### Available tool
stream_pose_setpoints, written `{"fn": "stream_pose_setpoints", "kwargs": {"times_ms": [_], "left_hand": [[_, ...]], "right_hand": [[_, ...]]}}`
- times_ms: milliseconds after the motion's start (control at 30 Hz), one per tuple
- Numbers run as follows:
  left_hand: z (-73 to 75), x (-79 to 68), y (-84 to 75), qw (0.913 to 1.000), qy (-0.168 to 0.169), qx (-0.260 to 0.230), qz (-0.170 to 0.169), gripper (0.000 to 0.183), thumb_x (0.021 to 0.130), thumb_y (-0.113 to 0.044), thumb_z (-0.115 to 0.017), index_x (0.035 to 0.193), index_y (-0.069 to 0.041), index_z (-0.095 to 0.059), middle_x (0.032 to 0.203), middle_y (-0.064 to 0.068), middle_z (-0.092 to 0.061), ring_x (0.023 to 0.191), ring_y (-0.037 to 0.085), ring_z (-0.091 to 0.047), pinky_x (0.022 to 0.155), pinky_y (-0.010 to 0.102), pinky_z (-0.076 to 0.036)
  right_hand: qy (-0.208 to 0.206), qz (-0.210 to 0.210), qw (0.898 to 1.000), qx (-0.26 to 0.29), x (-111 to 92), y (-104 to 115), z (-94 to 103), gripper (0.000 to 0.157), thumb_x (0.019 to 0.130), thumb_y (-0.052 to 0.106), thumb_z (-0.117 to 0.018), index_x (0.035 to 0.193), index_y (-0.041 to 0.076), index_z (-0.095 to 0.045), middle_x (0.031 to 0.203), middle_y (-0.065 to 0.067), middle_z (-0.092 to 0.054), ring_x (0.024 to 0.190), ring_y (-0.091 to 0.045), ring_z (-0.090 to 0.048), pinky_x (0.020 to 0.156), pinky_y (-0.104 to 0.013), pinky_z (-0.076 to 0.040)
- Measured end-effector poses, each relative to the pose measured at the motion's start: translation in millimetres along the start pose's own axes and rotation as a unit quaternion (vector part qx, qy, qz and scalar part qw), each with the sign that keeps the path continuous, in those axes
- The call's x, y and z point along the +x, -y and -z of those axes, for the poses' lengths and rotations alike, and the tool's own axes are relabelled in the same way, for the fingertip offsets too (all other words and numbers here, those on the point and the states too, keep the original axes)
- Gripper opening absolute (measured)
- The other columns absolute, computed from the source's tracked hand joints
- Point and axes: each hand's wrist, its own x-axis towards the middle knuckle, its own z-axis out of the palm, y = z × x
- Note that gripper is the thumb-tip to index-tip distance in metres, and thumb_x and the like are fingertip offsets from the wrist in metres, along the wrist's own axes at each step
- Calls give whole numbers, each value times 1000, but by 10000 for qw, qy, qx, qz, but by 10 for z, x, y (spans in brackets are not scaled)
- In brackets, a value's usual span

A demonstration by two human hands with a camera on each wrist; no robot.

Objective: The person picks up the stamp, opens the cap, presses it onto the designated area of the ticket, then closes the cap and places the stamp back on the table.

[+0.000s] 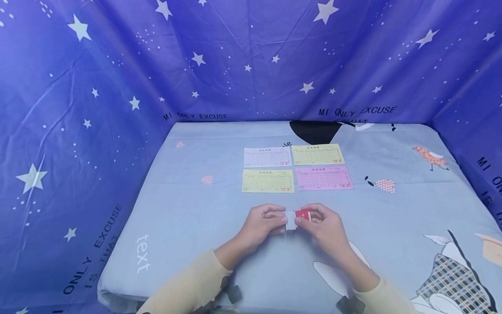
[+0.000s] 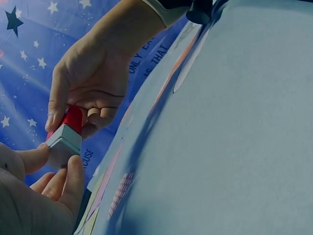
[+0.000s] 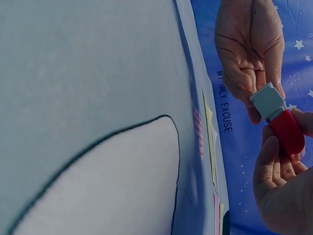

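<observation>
Both hands hold a small red and grey stamp above the near middle of the bed-like surface. My left hand pinches its grey end between thumb and fingers. On the other end, my right hand grips the red part, fingers curled around it. The right wrist view shows the blocky grey end pointing toward the left hand's fingertips. Beyond the hands lie paper slips in two rows: a white slip, a yellow slip, another yellow slip and a pink slip.
A pale blue-grey patterned cloth covers the raised surface, with printed hearts, a bird and other figures. Purple-blue curtains with white stars and lettering enclose the back and sides.
</observation>
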Motion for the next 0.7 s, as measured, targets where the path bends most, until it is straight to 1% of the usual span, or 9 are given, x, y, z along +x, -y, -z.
{"fn": "stream_pose_setpoints", "kwargs": {"times_ms": [100,167,333,433,600,700], "left_hand": [[-8,-1,0,10000,-10,-12,-4,36,90,2,-71,122,14,-61,105,22,-73,89,24,-74,78,35,-60],[-16,-5,-7,10000,-12,-11,-2,34,90,2,-71,121,14,-62,104,22,-73,89,24,-74,78,35,-60],[-29,0,-23,10000,9,4,-16,31,90,3,-71,118,14,-63,105,23,-72,91,25,-74,79,36,-60],[-30,18,-16,10000,24,34,-51,30,90,4,-71,117,14,-64,105,24,-72,92,26,-73,79,35,-59],[-37,37,-1,9998,1,120,-139,27,90,5,-70,115,12,-66,104,23,-73,92,28,-73,80,35,-59],[-49,42,10,9997,-18,157,-171,26,90,5,-70,114,12,-66,103,23,-73,92,29,-74,80,35,-59]], "right_hand": [[-17,9,10000,-47,-2,-1,6,40,84,11,-82,116,-2,-64,98,-13,-74,76,-21,-69,52,-24,-45],[-23,13,10000,-73,-3,0,10,41,84,12,-83,117,-2,-64,98,-13,-74,77,-22,-70,53,-24,-46],[-24,18,10000,-49,-3,1,17,40,84,11,-82,116,-2,-64,97,-13,-74,75,-24,-68,51,-24,-44],[-24,18,10000,-20,-2,0,16,39,84,10,-82,116,-3,-63,97,-14,-74,76,-25,-68,51,-24,-44],[-40,47,10000,-22,10,-7,15,38,84,8,-81,116,-4,-63,96,-14,-74,75,-23,-67,52,-23,-45],[-67,14,10000,-26,14,-9,15,38,84,7,-81,115,-4,-63,96,-14,-74,72,-22,-66,50,-23,-43]]}}
